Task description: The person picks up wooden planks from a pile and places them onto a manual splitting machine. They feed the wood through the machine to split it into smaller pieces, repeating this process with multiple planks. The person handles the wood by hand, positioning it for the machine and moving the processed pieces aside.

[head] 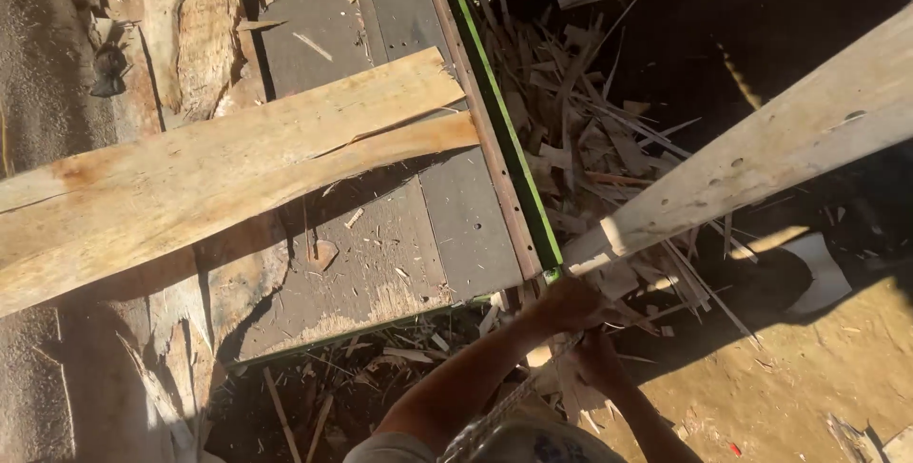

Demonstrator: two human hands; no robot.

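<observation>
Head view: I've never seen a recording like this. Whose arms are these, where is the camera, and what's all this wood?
The camera sits on a person's head and looks down, so the two bare arms at the bottom are their own. The left hand grips the near end of a long pale plank that slants up to the right. The right hand is just below it, in shadow; its grip is unclear. On the left, a split board lies across a worn grey table with a green edge rail. Beyond the rail is a heap of wood offcuts.
</observation>
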